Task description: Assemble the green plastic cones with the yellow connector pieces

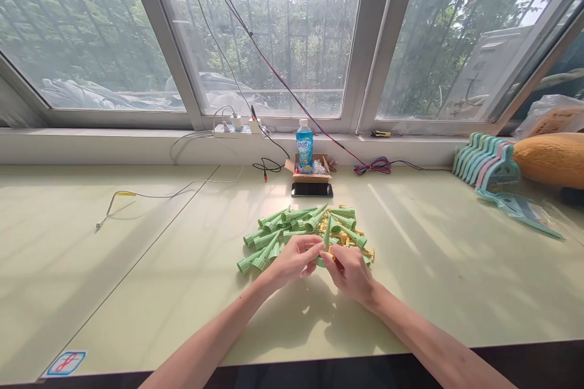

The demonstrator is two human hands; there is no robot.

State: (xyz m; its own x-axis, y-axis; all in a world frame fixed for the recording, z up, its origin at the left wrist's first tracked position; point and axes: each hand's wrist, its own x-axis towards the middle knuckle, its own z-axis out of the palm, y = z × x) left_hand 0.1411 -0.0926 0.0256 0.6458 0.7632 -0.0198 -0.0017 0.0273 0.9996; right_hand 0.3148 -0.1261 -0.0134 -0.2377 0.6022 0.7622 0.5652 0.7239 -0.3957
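Observation:
My left hand (292, 260) is closed around a green plastic spike (327, 232), its narrow tip pointing up. My right hand (354, 272) pinches a small yellow plastic piece (330, 256) against the side of this spike. The fingers partly hide where the two parts meet. Just beyond both hands lies a pile of similar green cone-shaped spikes (267, 239) with ribbed, open wide ends. More small yellow pieces (362, 239) are heaped at the pile's right side, some under the spikes.
Behind the pile lie a black phone (312, 189) and a small cardboard box (311, 178) beside a blue bottle (305, 147). Cables (374, 165) run along the sill to a power strip (238, 127). Plastic hangers (490, 161) and an orange plush object (550, 159) stand at right.

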